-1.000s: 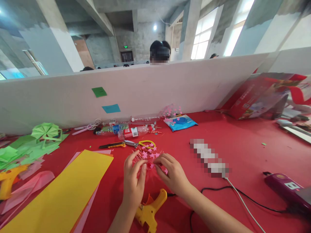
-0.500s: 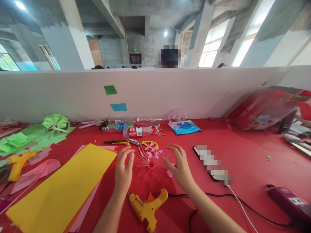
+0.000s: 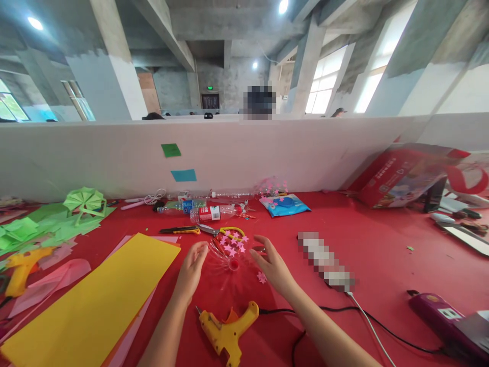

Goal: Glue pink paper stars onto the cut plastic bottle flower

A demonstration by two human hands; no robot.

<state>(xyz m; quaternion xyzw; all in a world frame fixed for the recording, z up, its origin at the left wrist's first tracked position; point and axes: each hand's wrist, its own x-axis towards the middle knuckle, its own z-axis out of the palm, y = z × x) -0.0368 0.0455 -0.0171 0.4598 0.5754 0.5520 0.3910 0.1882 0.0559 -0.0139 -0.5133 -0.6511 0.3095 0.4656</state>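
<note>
A clear plastic bottle top cut into splayed strips, with a red cap (image 3: 234, 264), lies at the centre of the red table. Pink paper stars (image 3: 234, 245) are gathered at its far side, and another pink star (image 3: 262, 277) sits to its right. My left hand (image 3: 194, 266) is just left of the strips, fingers curved and holding nothing visible. On the right, my right hand (image 3: 273, 264) hovers with thumb and fingers apart. Whether either hand touches the thin strips is hard to see. Between my forearms lies a yellow glue gun (image 3: 228, 334).
Scissors (image 3: 233, 232), a utility knife (image 3: 179, 230) and plastic bottles (image 3: 214, 213) lie beyond. Yellow paper (image 3: 95, 295) covers the left; a phone (image 3: 324, 260) and cables are right. A blue packet (image 3: 286, 205) lies near the white partition (image 3: 229, 153).
The view has tilted and shifted slightly. My hands have drawn a little closer to the cut bottle top, and the left fingers and thumb are nearer each other.
</note>
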